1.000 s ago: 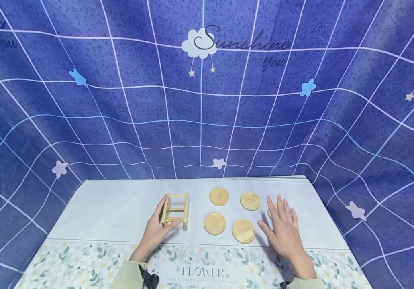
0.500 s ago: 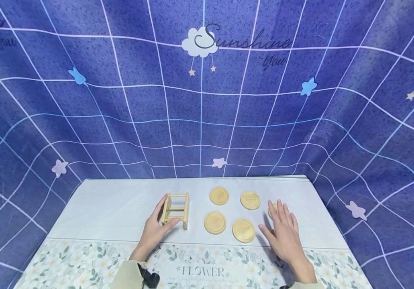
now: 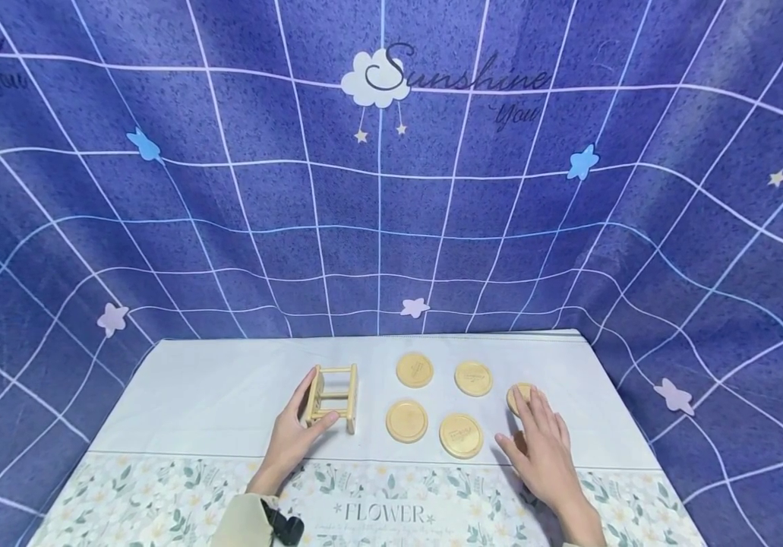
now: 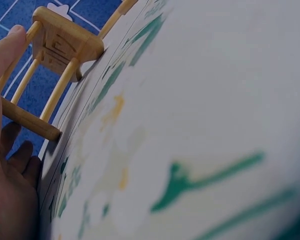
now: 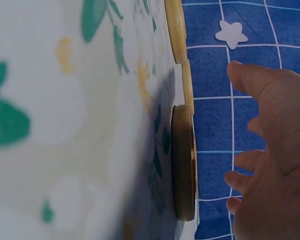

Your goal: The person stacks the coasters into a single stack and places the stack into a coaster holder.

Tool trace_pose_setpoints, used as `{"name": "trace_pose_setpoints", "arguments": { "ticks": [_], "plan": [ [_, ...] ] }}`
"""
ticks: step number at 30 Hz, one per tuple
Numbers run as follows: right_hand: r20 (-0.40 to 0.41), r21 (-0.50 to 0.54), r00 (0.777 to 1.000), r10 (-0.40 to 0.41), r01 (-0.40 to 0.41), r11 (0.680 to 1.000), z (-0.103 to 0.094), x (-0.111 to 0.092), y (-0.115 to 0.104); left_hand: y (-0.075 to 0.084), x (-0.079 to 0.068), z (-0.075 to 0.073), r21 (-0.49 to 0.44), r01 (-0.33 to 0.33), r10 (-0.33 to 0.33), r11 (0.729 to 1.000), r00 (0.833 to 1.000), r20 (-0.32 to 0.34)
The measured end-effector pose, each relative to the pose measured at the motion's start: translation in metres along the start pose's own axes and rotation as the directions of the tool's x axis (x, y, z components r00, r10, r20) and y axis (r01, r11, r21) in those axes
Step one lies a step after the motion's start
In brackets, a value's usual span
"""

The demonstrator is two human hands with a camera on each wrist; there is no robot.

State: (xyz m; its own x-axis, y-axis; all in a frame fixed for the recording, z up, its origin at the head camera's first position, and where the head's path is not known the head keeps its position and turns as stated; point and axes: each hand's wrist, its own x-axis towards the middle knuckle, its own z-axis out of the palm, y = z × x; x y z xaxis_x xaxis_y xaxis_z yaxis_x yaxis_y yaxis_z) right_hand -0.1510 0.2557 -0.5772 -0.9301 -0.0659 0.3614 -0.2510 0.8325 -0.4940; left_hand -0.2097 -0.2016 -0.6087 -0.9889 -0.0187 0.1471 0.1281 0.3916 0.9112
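In the head view my left hand (image 3: 293, 437) holds a small wooden coaster rack (image 3: 352, 406) at its left end. The thumb lies along the front bar and the fingers reach behind the end panel. The rack's carved panel (image 4: 67, 37) and rods show in the left wrist view. My right hand (image 3: 544, 456) hovers low over the rightmost round wooden coaster (image 3: 525, 390), its fingers spread and partly covering it. In the right wrist view that hand (image 5: 280, 145) is apart from the nearest coaster (image 5: 182, 165), holding nothing.
Between the hands lie several more coasters: back left (image 3: 415, 370), back right (image 3: 474, 378), front left (image 3: 407, 422) and front right (image 3: 462, 436). They rest on a white tablecloth (image 3: 227, 395) with a flowered front band. A blue checked curtain (image 3: 336, 197) closes off the back and sides.
My right hand has drawn back slightly toward me and to the right, its fingertips lower, uncovering more of the rightmost coaster. The left hand and rack have stayed in place.
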Motion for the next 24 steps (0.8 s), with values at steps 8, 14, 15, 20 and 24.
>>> {"name": "trace_pose_setpoints", "arguments": {
  "ticks": [8,14,15,20,24],
  "plan": [
    [-0.008,0.045,1.0,0.016,-0.016,0.999,-0.001,-0.007,0.007,0.002,0.0,0.0,0.002,0.002,-0.002,1.0,1.0,0.008],
    [-0.002,0.064,0.998,0.061,-0.06,0.996,-0.003,-0.009,0.007,0.003,0.0,0.0,0.004,-0.001,0.001,1.0,1.0,0.012],
    [-0.002,0.066,0.998,0.067,-0.067,0.996,-0.004,-0.009,0.007,0.003,0.0,0.0,0.005,-0.003,0.003,1.0,1.0,0.011],
    [0.03,0.076,0.993,0.11,-0.112,0.991,-0.006,-0.011,0.006,0.002,-0.001,-0.001,0.001,-0.012,0.012,1.0,1.0,0.01],
    [0.044,0.084,0.991,0.128,-0.131,0.988,-0.008,-0.014,0.009,0.001,-0.001,-0.001,0.004,-0.002,0.002,1.0,1.0,0.007]
  ]
}}
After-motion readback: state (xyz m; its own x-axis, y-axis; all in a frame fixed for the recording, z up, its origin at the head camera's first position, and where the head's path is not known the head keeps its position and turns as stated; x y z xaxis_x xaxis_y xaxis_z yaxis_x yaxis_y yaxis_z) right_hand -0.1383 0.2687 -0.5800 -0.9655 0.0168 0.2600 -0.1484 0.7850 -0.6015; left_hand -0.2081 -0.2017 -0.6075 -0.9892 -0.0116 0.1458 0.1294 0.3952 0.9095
